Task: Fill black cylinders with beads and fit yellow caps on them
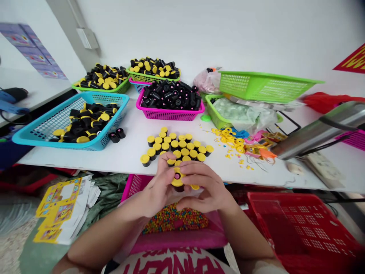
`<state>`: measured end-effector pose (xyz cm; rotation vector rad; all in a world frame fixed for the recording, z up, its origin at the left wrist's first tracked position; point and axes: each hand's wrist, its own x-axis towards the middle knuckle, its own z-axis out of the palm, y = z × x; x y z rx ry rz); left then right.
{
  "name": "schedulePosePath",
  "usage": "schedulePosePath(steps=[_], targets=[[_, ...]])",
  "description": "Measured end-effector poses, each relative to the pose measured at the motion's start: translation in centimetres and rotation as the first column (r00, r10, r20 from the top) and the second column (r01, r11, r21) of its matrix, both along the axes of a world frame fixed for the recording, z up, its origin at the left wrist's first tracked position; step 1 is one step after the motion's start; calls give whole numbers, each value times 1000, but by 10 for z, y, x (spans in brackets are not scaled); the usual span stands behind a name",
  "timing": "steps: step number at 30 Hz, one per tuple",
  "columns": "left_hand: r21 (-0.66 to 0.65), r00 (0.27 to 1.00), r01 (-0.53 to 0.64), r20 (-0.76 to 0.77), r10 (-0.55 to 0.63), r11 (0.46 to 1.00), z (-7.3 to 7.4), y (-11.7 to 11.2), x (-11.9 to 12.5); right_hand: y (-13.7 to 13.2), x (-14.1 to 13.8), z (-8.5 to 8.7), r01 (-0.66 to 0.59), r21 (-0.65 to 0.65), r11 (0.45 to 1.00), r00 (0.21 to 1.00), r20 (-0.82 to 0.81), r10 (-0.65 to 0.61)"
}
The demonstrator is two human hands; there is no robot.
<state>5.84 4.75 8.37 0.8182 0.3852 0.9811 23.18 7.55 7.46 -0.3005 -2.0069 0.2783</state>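
Note:
In front of me I hold a small black container with a yellow top [177, 182], which has a dark centre with a pink dot. My left hand [159, 190] is closed on its left side. The fingers of my right hand [203, 184] curl over its right side, with the thumb lower and apart. Another bit of yellow [195, 187] shows under the right fingers; what it is I cannot make out. Below both hands, a pink basket [182, 243] contains many small multicoloured balls [173, 220]. Just beyond the hands, several yellow-capped black containers [182, 144] stand upright on the white table [131, 167].
Black-and-yellow pieces fill a blue basket [23, 135] at left; black pieces fill a magenta basket [171, 114]. Small yellow parts [239, 144] lie at right near a metal tube [322, 129]. A red crate [299, 228] sits lower right, printed cardboard [62, 209] lower left.

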Motion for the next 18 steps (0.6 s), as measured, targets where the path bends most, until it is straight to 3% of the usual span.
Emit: schedulePosePath(steps=[3,8,13,16,18], targets=[[-90,999,44,10,-43,995,-3,-1,1,-1,-5,-7,36,12,999,999,6,-36],[-103,993,116,32,-113,988,-1,-3,1,-11,-19,-13,102,24,994,980,-174,-96],[-122,985,158,82,-149,980,4,-4,7,-19,-19,-7,150,-45,988,964,-216,-157],[-9,982,161,96,-160,987,0,-4,6,-13,-7,4,14,-217,976,994,-103,-37],[157,985,169,19,-174,973,-4,-4,2,-7,2,9,-165,-345,924,985,-109,135]])
